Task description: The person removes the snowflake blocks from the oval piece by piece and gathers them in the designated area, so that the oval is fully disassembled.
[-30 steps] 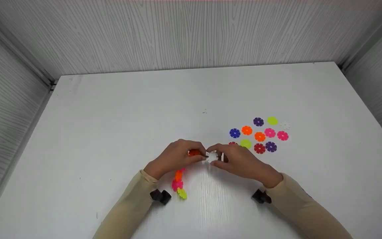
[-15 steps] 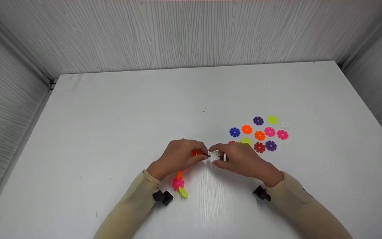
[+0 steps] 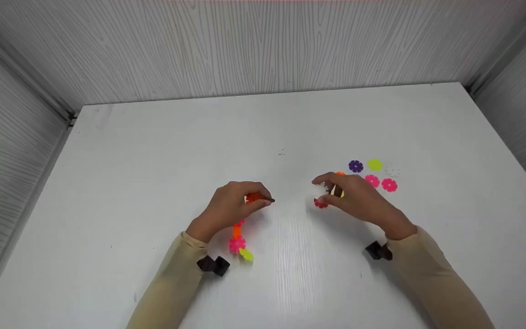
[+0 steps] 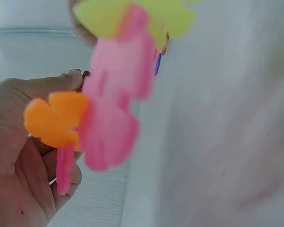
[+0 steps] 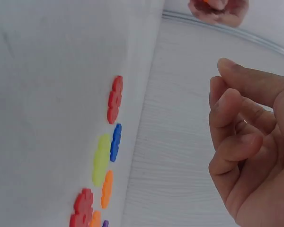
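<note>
In the head view my left hand [image 3: 233, 203] pinches an orange-red notched disc [image 3: 254, 198], with a dark edge at the fingertips. Under that hand hangs a chain of joined flower-shaped discs: an orange disc [image 4: 54, 118], pink discs [image 4: 111, 135] and a yellow-green disc [image 4: 156, 19] at its end. My right hand [image 3: 359, 196] is apart from it, over the left side of the loose discs. A white notched disc [image 3: 321, 189] shows between its thumb and finger in the head view. The right wrist view shows curled fingers [image 5: 227, 101] but no disc can be made out there.
Loose flower discs lie flat on the white table [image 3: 176, 151]: a purple disc [image 3: 355, 166], a yellow-green disc [image 3: 375, 165], a white disc [image 3: 392, 172], pink discs [image 3: 389, 185], a red disc [image 3: 321, 204] and a blue disc [image 5: 115, 143]. The right hand covers several.
My hands were together at the white disc and have come apart. The right hand has moved right and away from me with the white disc; the left has shifted slightly left with the chain.
</note>
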{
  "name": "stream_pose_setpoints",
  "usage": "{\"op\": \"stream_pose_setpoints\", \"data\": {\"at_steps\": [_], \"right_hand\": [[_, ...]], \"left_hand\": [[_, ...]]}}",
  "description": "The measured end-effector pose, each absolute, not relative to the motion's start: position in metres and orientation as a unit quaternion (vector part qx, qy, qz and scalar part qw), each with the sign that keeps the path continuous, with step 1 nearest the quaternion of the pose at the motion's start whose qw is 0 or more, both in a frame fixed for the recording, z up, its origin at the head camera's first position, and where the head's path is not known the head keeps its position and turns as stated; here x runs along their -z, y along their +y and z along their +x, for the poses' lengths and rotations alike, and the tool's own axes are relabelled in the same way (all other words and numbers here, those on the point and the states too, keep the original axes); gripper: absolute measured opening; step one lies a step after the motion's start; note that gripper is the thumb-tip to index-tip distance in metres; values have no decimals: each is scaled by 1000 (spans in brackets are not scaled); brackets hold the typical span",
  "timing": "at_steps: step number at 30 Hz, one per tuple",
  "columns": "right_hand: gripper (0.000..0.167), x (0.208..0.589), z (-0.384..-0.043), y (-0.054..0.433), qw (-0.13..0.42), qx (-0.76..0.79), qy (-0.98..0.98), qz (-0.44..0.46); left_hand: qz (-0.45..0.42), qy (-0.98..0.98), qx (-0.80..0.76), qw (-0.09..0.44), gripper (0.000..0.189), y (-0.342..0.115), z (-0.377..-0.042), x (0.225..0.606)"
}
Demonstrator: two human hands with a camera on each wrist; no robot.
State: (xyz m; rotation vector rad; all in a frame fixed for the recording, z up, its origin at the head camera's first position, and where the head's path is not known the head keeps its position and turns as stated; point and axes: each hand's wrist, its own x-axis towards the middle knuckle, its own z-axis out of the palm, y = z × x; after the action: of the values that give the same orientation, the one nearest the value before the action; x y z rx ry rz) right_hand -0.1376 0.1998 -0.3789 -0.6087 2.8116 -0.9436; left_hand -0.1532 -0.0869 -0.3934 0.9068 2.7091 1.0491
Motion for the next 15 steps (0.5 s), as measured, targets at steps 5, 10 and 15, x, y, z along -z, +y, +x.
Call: {"op": "stream_pose_setpoints", "data": {"at_steps": [5,10,15], "right_hand": [[36,380,-146,213,76,349,916,-181],[36,384,-150,214,95,355,915,-163],[36,386,-152,217,115,366,911,-151]], "left_hand": [[289,893,-337,80,12,-91,-157,395],[269,899,-327,114,13,-91,-159,399],[267,892,-336,144,15,-91,-161,404]]}}
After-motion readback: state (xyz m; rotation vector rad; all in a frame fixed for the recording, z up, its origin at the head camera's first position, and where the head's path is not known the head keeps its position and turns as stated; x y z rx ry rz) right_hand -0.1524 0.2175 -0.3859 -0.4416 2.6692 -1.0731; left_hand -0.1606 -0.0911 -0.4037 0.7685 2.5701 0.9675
